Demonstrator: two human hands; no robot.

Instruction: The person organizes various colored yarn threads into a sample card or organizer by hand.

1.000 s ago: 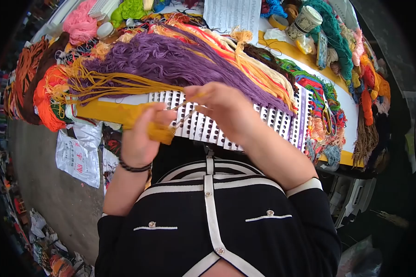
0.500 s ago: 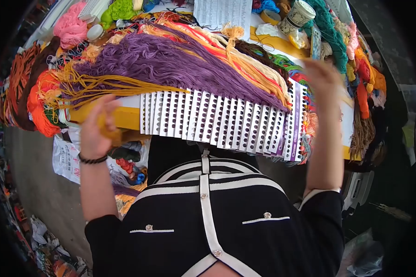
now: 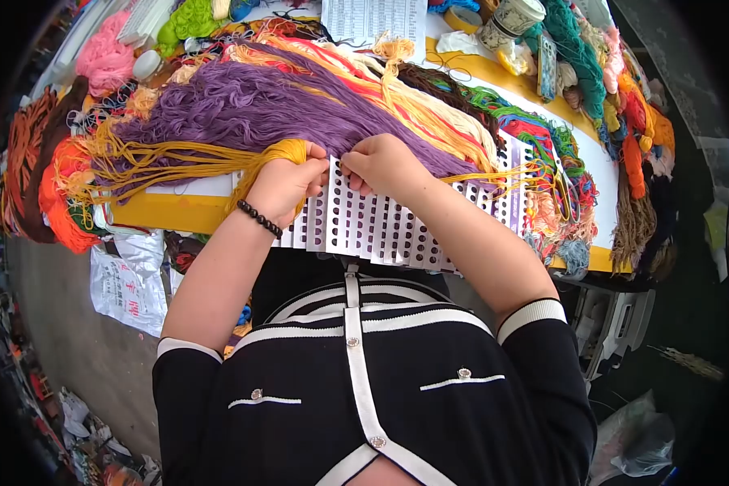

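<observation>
My left hand [image 3: 283, 186] is closed on a hank of mustard embroidery thread [image 3: 178, 154], which loops over its fingers and trails left. Beside it, my right hand [image 3: 381, 168] is closed, with thumb and fingers pinched at the top of a white punched thread card [image 3: 332, 211]. What lies inside that pinch is hidden. The fingertips of both hands almost meet over the card. More punched cards overlap in a row along the front table edge. Purple thread [image 3: 227, 105] lies over their upper ends, and thin mustard strands [image 3: 494, 176] show right of my right forearm.
Orange-yellow and cream thread [image 3: 413, 105] lies behind the purple. Farther back are a printed sheet [image 3: 373, 24], a patterned cup [image 3: 510, 20], a tape roll [image 3: 462, 18] and a phone-like object [image 3: 547, 65]. Green [image 3: 579, 73] and orange-red hanks [image 3: 65, 194] hang at the sides.
Both hands have come inward from the sides and now meet over the cards. The mustard thread has moved with my left hand. Mustard strands now lie across the cards at the right.
</observation>
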